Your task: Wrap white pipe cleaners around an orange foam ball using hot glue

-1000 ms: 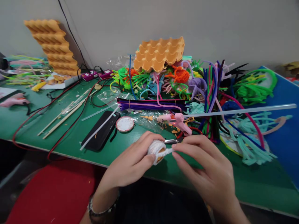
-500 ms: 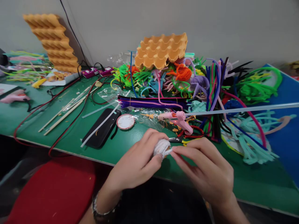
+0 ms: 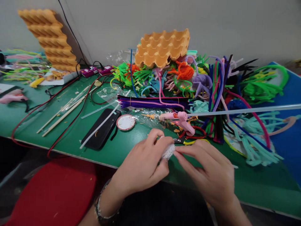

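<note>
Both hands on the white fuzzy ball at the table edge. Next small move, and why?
Probably press the loose white end down against the white fuzzy ball. The left hand cups the ball, largely covering it, while the right hand meets it fingertip-first at its right side. The pink glue gun lies just behind on the green table, if it needs fixing.

Bare green table [image 3: 258,185] to my right front: open passage. Ahead, pink glue gun [image 3: 182,121] w/ long glue stick [image 3: 246,110] bars reach; pipe-cleaner heap [image 3: 211,84] behind. Left front: black phone [image 3: 102,128], white lid [image 3: 126,122], red cable [image 3: 35,110].
</note>
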The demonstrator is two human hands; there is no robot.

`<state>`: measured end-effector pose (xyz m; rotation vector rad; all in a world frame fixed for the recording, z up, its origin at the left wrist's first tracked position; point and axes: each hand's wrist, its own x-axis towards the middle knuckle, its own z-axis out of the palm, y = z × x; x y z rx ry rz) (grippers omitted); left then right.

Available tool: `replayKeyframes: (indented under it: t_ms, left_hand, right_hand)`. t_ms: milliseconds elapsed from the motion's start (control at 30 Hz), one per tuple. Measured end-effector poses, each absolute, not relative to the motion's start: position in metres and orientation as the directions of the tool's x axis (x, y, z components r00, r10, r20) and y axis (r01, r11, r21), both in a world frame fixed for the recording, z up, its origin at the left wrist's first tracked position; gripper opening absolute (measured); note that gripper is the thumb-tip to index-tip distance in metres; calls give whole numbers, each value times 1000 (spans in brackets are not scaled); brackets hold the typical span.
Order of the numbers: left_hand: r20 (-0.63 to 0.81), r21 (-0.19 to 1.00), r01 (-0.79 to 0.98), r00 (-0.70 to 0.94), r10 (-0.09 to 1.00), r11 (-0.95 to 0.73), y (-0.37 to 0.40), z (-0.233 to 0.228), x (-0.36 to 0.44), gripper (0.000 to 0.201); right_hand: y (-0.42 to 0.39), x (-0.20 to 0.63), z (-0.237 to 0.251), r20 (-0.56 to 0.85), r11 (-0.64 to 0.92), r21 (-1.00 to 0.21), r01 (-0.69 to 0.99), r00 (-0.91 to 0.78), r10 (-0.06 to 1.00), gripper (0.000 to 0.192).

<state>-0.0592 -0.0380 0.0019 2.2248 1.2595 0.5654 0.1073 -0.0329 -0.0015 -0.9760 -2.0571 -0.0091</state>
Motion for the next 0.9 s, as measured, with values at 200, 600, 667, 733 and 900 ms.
replayKeyframes:
  t_ms: [200,600,667,733,900]
  left_hand:
    - [140,686,565,516,845,-459,-35,-1,-61,35]
    - [152,758,486,516,843,-434,-38,0,-63,33]
    - [153,736,511,514,844,-445,-38,1,-62,34]
    - [148,699,552,510,847,-455,-38,2,-60,35]
    - [143,604,639,502,853,-477,-38,1,-59,32]
  right_hand:
    - [-31,110,-3,659,699,-342,627,-370,655,6]
    - [-28,119,3,632,748,-315,584,-459,624,5]
    - [-29,118,4,638,741,-304,599,-450,625,7]
    - [-29,117,4,634,730,-289,619,-448,631,10]
    - [-30,114,5,610,715,-243,656,-470,638,17]
